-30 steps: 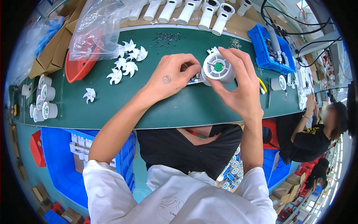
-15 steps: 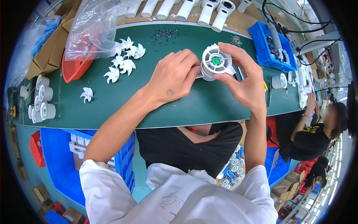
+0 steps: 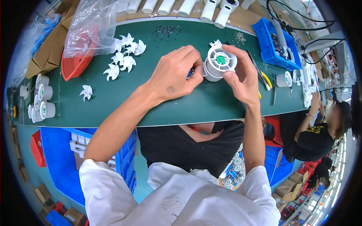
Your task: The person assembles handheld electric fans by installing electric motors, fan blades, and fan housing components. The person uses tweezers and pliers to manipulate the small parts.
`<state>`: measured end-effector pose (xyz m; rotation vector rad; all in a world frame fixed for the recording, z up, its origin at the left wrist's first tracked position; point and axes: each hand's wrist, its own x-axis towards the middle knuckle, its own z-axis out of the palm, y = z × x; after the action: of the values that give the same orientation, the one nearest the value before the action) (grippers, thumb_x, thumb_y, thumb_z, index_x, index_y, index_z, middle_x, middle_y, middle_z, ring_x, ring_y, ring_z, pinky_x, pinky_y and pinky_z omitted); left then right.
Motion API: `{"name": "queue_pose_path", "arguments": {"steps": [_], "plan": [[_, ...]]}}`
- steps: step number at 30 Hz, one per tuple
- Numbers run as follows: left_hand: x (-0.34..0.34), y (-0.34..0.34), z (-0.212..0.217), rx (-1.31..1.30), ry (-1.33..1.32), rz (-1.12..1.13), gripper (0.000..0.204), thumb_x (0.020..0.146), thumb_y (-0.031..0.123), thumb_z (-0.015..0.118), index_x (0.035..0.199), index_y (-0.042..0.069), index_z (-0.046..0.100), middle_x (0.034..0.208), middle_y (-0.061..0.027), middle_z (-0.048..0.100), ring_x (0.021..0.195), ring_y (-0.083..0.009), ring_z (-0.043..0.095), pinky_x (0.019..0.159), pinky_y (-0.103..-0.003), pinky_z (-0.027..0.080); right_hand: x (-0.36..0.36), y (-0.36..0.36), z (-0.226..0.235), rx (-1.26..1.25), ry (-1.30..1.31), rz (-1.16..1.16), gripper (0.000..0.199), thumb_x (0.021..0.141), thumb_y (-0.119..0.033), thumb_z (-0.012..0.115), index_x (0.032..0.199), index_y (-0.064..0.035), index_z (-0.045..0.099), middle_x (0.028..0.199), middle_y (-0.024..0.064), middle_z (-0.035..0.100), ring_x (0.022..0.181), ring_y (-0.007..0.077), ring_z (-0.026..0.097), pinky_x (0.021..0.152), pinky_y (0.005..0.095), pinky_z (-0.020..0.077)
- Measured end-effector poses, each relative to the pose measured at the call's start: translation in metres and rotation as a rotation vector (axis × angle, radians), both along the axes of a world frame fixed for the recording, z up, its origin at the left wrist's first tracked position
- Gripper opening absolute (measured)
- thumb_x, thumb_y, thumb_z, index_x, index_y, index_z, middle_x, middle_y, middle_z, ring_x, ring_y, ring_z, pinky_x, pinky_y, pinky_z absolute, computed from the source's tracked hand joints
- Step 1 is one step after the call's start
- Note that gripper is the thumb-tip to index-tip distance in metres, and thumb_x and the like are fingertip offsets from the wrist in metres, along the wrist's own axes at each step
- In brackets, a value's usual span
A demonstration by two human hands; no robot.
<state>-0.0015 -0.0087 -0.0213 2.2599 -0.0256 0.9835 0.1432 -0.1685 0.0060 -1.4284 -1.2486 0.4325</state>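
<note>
Over the green table (image 3: pixel 211 105), my right hand (image 3: pixel 243 77) grips a white round fan housing (image 3: pixel 220 63) with a green centre. My left hand (image 3: pixel 177 73) closes its fingertips on the housing's left side, where a small blue part shows between the fingers. The housing is tilted up toward me, above the table. Several white fan blades (image 3: pixel 124 56) lie on the table to the left of my left hand, and one more fan blade (image 3: pixel 86 92) lies apart, nearer the front edge.
A clear plastic bag (image 3: pixel 92 26) covers a red basket at the back left. White cylinders (image 3: pixel 39 101) stand at the left edge. Small dark screws (image 3: pixel 166 30) lie at the back. A blue bin (image 3: pixel 275 37) sits at the right, a blue crate (image 3: pixel 60 162) below. Another person (image 3: pixel 320 132) works at the right.
Both hands lifted the fan housing and tilted its open face toward me; my left hand shifted from beside it to pinching its left side.
</note>
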Motion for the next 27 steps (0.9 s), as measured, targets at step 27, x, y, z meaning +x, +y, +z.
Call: {"name": "queue_pose_path", "arguments": {"steps": [27], "plan": [[-0.0047,0.0042,0.0038,-0.162,0.059,0.087,0.007,0.079,-0.005,0.058,0.084,-0.001,0.055,0.089,-0.0080,0.059,0.075,-0.0192,0.062,0.064,-0.030,0.056,0.0002,-0.0042,-0.0035,-0.080,0.035,0.005,0.062,0.090,-0.032,0.066,0.136,0.0042,0.046,0.130,0.0168,0.056,0.120,0.0227,0.054,0.103,0.0350,0.0396]]}}
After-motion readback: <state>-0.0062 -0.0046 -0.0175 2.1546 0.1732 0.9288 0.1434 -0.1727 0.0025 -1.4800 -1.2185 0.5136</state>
